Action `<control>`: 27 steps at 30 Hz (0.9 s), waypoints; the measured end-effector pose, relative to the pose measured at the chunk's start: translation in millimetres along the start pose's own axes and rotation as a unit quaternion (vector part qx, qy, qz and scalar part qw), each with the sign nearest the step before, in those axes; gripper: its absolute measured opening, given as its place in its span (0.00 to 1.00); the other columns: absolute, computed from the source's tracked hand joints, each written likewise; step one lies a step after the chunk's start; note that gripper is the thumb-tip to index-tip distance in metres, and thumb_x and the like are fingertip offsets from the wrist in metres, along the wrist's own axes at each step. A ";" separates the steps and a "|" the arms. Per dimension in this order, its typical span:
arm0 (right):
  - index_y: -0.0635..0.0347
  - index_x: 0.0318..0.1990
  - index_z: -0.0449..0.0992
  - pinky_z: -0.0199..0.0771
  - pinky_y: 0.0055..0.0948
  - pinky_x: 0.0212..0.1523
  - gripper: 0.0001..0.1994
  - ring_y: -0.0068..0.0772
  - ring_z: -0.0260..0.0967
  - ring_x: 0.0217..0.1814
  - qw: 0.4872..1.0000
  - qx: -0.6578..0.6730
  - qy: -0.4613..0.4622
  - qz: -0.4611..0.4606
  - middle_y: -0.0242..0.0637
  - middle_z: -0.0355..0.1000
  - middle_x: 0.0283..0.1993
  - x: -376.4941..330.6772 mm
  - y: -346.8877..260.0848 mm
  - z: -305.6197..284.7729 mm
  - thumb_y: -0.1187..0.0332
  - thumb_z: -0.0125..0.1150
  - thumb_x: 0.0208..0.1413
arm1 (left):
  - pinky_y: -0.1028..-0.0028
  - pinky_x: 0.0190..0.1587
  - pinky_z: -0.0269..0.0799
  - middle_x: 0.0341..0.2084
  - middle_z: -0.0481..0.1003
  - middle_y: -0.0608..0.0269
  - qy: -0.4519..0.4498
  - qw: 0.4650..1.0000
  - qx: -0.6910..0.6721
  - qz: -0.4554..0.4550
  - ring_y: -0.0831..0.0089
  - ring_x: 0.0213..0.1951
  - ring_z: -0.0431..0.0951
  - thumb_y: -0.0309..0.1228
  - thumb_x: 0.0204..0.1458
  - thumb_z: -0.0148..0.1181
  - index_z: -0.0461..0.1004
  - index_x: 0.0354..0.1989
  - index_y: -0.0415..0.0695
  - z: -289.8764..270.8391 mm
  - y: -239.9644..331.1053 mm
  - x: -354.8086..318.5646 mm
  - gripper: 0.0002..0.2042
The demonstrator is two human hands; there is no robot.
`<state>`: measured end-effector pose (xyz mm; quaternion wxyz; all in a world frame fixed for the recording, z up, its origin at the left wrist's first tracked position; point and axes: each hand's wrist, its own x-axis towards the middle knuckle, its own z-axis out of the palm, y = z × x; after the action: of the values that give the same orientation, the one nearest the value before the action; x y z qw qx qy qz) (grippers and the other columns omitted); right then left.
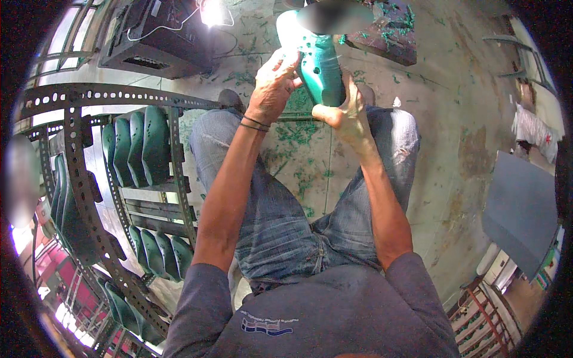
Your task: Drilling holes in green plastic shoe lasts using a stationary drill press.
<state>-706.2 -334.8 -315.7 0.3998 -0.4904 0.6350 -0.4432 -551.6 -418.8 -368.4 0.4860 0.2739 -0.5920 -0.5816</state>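
Observation:
Out beyond my knees I hold a glossy teal-green shoe last (319, 68) with several dark holes along its upper part. My left hand (276, 83) rests with its fingers against the left side of the last, a dark band round the wrist. My right hand (349, 113) wraps the near end, thumb across the bottom and fingers along the right side. The far end of the last is strongly lit and runs up to a blurred dark shape (334, 18), which hides what it touches there.
On the left, a perforated metal rack (77, 137) holds several green shoe lasts (146, 146). A black box-like cabinet (158, 45) and a bright lamp (212, 12) stand at the far left. Green shavings (298, 131) litter the floor. A grey panel (518, 209) leans at right.

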 end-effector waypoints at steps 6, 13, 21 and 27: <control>0.61 0.47 0.68 0.71 0.32 0.42 0.27 0.32 0.67 0.37 1.000 -0.007 0.014 -0.011 0.37 0.70 0.36 0.5 -3.3 -0.5 0.68 0.65 0.33 | 0.68 0.47 0.74 0.49 0.71 0.56 -0.037 0.943 0.326 0.056 0.64 0.46 0.76 0.20 0.51 0.58 0.70 0.56 0.41 -4.0 6.8 2.7 0.21; 0.61 0.47 0.69 0.71 0.33 0.41 0.27 0.32 0.68 0.36 0.998 -0.017 0.037 -0.044 0.37 0.70 0.35 5.1 9.9 5.8 0.68 0.65 0.33 | 0.66 0.50 0.73 0.50 0.70 0.51 -0.040 0.940 0.325 0.096 0.56 0.49 0.74 0.16 0.45 0.57 0.71 0.55 0.43 -4.3 5.7 6.9 0.24; 0.62 0.48 0.68 0.71 0.34 0.40 0.28 0.34 0.68 0.34 0.992 -0.063 0.062 -0.095 0.39 0.71 0.34 4.9 13.0 1.8 0.69 0.65 0.32 | 0.64 0.52 0.72 0.51 0.70 0.50 -0.061 0.943 0.321 0.071 0.53 0.50 0.74 0.16 0.44 0.58 0.71 0.54 0.44 -4.3 1.7 9.9 0.25; 0.70 0.58 0.62 0.73 0.40 0.49 0.43 0.50 0.73 0.46 0.997 -0.053 0.023 0.043 0.53 0.72 0.47 3.9 47.6 8.5 0.63 0.71 0.28 | 0.69 0.47 0.74 0.46 0.72 0.59 0.012 0.977 0.124 -0.176 0.66 0.46 0.75 0.21 0.49 0.61 0.70 0.52 0.40 3.2 -7.9 -2.2 0.20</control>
<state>-711.7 -334.0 -363.8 0.3772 -0.4726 0.6871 -0.4028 -555.5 -416.8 -376.1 0.3454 0.4383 -0.5963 -0.5771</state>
